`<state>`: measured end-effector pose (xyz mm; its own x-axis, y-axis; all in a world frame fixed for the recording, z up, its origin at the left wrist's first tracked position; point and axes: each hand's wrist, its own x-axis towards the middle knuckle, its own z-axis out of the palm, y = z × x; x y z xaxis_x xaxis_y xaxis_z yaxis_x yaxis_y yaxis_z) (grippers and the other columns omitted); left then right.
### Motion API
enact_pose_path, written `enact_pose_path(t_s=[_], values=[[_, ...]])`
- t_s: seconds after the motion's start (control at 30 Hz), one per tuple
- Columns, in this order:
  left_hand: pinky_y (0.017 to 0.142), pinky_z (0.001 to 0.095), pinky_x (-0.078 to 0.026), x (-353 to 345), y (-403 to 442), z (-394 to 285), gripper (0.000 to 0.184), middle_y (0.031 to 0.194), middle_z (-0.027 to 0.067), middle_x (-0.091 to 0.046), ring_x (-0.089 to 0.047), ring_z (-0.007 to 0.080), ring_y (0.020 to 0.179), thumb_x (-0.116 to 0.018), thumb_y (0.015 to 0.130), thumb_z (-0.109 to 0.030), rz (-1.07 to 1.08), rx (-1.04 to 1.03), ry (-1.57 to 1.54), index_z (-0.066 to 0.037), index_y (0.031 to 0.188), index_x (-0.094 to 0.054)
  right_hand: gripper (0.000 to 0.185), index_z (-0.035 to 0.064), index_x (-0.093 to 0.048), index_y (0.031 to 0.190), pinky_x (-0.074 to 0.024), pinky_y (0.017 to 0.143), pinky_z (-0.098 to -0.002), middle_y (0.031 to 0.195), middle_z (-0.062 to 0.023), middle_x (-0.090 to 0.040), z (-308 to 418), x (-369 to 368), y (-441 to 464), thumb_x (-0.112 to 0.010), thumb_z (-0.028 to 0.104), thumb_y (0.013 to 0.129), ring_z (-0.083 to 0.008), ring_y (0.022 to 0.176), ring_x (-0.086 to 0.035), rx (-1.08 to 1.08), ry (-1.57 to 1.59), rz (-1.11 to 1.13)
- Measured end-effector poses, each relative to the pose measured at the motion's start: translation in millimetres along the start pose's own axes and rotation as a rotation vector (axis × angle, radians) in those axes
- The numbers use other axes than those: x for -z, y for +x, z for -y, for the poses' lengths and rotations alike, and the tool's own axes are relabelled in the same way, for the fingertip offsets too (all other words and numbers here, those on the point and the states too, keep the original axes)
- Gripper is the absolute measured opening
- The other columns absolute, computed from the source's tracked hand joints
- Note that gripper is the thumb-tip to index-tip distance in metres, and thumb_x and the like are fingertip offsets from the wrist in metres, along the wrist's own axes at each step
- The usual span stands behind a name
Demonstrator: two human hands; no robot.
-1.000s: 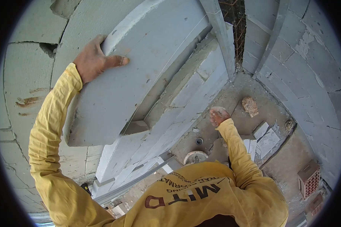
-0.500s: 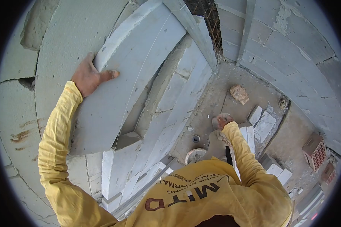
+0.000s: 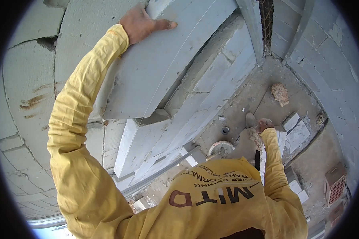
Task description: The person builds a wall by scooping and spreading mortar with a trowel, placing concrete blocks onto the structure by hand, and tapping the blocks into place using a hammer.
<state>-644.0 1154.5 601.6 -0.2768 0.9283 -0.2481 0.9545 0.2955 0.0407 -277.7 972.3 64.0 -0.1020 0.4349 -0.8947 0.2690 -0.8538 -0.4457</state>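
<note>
My left hand [image 3: 141, 24] holds the near edge of a large pale aerated concrete block [image 3: 167, 55]. Its thumb lies across the block's smooth face, while the other fingers are mostly hidden behind the edge. The block sits tilted above the stepped top of a block wall [image 3: 215, 75], with a dark gap between the two. A thin line [image 3: 179, 51] runs along the block's face. Low beside my leg, my right hand [image 3: 264, 124] is closed, and what it may hold is too small to make out.
A metal straightedge-like bar [image 3: 251, 32] stands at the wall's far end. On the floor are a broken lump [image 3: 280, 94], a round bucket [image 3: 221, 148], pale block offcuts [image 3: 297, 135] and a red hollow brick [image 3: 336, 185]. Another block wall [image 3: 327, 59] rises at right.
The view has shifted, so the wall, floor and both hands appear farther right, and the block higher up. My left hand keeps its hold on the block's edge; my right hand stays low.
</note>
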Motion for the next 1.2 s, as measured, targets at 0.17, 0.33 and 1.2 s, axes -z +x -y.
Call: enact_pose_path(t_s=[0.17,0.33,1.2], values=[[0.101,0.0377,-0.041,-24.3,-12.9,-6.7,0.079,0.121,0.0234,-0.059,-0.056,0.0324,0.114,-0.08,0.068,-0.04,-0.154,-0.122,-0.167,0.006,0.125,-0.05,0.019,0.0126,-0.062,0.102,-0.0477,0.05,-0.0313,0.079,-0.004,-0.064,-32.3,23.9,3.2,-0.063,0.026,0.088,-0.0142,0.058,-0.059,-0.027,-0.081,-0.039],[0.098,0.038,-0.044,-50.6,-32.4,-2.2,0.078,0.116,0.024,-0.061,-0.058,0.0315,0.111,-0.08,0.067,-0.041,-0.178,-0.051,-0.227,0.006,0.122,-0.051,0.015,0.0224,-0.055,0.102,-0.0451,0.051,-0.0379,0.079,-0.0026,-0.058,-80.1,49.2,38.5,-0.06,0.029,0.09,-0.0163,0.057,-0.053,-0.134,0.059,0.004],[0.094,0.0383,-0.047,-108.3,-39.3,26.0,0.084,0.115,0.0276,-0.059,-0.059,0.0355,0.106,-0.074,0.07,-0.05,-0.178,0.018,-0.178,0.008,0.125,-0.047,0.01,0.0205,-0.061,0.092,-0.0427,0.048,-0.0367,0.069,0.001,-0.057,-98.4,70.9,12.8,-0.062,0.024,0.083,-0.0164,0.054,-0.052,-0.175,0.222,0.136]])
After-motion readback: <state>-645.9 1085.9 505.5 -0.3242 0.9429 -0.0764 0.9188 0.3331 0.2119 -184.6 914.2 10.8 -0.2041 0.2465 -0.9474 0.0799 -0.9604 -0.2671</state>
